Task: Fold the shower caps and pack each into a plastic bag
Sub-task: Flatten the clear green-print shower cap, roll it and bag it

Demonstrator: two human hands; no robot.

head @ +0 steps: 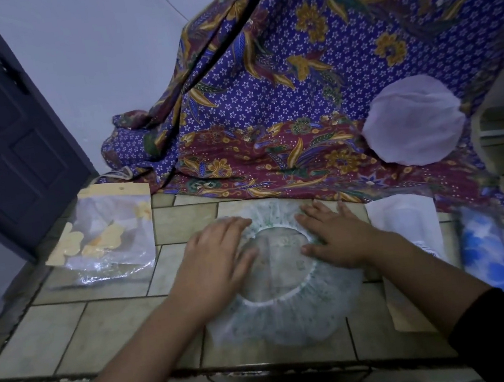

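Pressing flat the translucent, green-speckled plastic shower cap [288, 317], which is lying opening-up on the pale tiled ledge [102, 332] right in front of me, white elastic ring showing. My left hand [217, 256] is lying on its left rim and my right hand [337, 237] on its right rim, fingers of both stretched out straight and pushing down, gripping nothing; the left is a little blurred. Risk as I am judging it: the film is looking slick and the elastic gathered, so any fold may be springing open once I am lifting a palm, and trapped air may be puffing it too fat for a bag. Counting outward: one cap under my hands; one flat pale plastic bag [405, 218] just beside my right hand; one clear bag with a yellow-flowered cap [105, 232] to the left; one white round cap [413, 121] resting on the purple batik cloth [263, 93]; a blue-printed plastic bundle [483, 250] at right, number inside unclear.
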